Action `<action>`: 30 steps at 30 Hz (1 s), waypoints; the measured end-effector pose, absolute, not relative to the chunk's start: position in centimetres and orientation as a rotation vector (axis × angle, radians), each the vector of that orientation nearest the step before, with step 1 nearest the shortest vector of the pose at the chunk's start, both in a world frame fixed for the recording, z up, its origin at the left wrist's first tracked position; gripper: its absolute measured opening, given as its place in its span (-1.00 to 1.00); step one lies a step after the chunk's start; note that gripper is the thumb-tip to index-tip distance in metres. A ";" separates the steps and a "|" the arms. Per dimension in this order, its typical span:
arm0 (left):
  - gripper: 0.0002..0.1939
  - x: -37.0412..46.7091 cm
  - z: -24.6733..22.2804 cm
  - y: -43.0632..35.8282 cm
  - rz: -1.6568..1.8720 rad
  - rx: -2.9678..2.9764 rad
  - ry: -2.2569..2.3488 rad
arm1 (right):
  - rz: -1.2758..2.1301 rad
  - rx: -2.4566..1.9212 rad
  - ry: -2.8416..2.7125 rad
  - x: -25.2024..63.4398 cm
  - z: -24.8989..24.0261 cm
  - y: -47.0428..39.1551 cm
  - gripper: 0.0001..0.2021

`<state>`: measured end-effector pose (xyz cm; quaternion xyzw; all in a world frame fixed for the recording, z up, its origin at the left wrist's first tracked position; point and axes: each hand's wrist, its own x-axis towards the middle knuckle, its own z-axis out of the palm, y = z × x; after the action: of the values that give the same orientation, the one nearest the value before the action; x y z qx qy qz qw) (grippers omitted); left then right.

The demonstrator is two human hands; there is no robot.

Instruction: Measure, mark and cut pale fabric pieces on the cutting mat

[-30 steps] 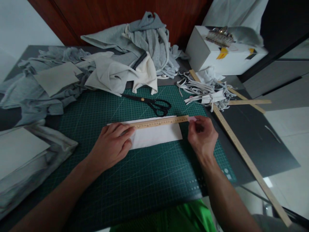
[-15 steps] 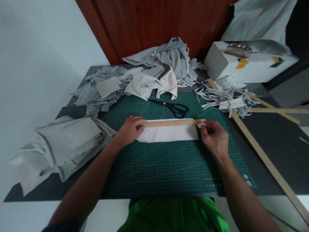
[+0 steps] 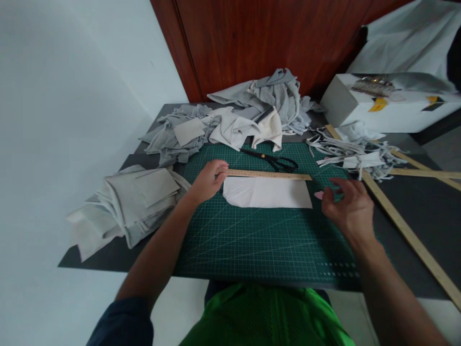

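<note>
My left hand (image 3: 210, 182) grips the left end of a wooden ruler (image 3: 268, 175), thumb and fingers closed about it. The ruler lies along the far edge of a white cloth piece (image 3: 268, 193), which rests flat on a green cutting mat (image 3: 259, 240). To the right of the cloth my right hand (image 3: 347, 206) is open, its fingers apart and nothing in its grasp. A small pink piece (image 3: 319, 195), like tailor's chalk, is on the mat beside that thumb tip. Black scissors (image 3: 275, 160) lie just beyond the ruler.
Folded pale cloth (image 3: 133, 204) is stacked at the left. Grey fabric scraps (image 3: 281, 101) heap up at the back. Fabric strips (image 3: 360, 156) and long wooden rulers (image 3: 406, 228) lie to the right, before a white box (image 3: 363, 108).
The ruler has slid from on top of the cloth to its far edge, with my left hand on it. My right hand has let go of the pink piece and opened. The view has shifted left.
</note>
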<state>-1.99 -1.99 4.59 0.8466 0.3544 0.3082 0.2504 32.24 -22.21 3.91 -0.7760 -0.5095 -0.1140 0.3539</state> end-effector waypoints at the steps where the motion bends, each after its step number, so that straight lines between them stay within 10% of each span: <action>1: -0.78 -2.2 4.8 -1.9 0.869 2.264 0.976 | -0.323 -1.939 -1.395 31.7 4.2 -21.8 -0.72; 15: -0.77 -2.4 4.3 -0.5 1.241 1.459 0.747 | -0.225 -1.827 -1.938 26.5 5.7 -16.8 -0.71; 24: -0.01 0.0 2.5 -2.1 1.128 1.343 1.068 | 0.894 -1.787 -1.596 22.3 6.7 -18.7 -0.84; 30: 0.00 0.0 2.2 -2.4 1.106 1.481 0.891 | 1.250 -1.525 -1.128 17.4 5.4 -19.0 -0.78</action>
<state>-0.01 -2.41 2.24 0.6174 0.3714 0.4609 0.5181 17.40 -19.01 5.40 -0.6088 -0.4504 0.4989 0.4213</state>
